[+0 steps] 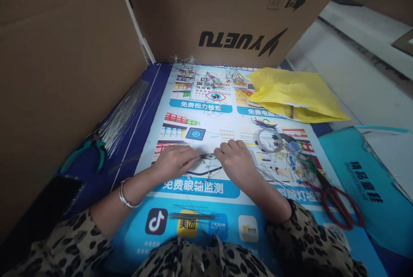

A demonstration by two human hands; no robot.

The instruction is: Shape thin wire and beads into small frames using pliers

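The wire (207,156) sits between the left hand (176,159) and right hand (237,163)

It is at 3 o'clock from the left hand and 9 o'clock from the right. Its long way runs from 9 to 3. Both hands pinch it, so neither is nearer. The fingers hide its ends, so it may be more than one strand. Both hands have their backs up. The left arm comes in from 8 o'clock, the right from between 4 and 5.

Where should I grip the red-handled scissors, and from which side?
Probably by the red loops, the right hand coming from the near right: the loops splay toward that side, while the dark blades point away toward tangled wires.
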